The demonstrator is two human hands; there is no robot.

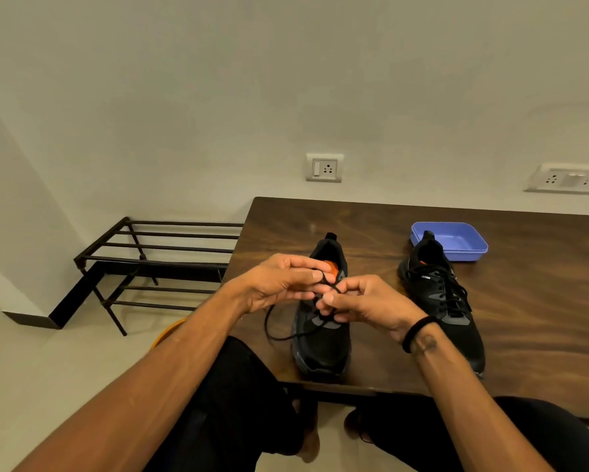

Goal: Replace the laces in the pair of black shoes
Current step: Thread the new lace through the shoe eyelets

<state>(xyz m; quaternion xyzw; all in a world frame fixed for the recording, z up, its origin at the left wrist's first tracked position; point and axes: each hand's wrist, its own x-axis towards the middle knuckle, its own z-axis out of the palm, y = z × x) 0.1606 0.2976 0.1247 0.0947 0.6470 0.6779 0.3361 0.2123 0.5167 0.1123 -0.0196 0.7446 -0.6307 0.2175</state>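
Observation:
Two black shoes stand on the dark wooden table (525, 335), toes toward me. The left shoe (322, 349) has an orange lining, and my hands hover over its tongue. My left hand (283, 282) pinches a strand of the black lace (279, 336) near the shoe's opening. My right hand (361, 303) pinches the lace close beside it, fingers curled. A loop of lace hangs off to the shoe's left side. The right shoe (446, 301) stands laced, untouched.
A shallow blue plastic tray (463, 248) sits behind the right shoe. A black metal shoe rack (157, 264) stands on the floor left of the table. Wall sockets (324, 167) are mounted above the table. My knees are under the table's front edge.

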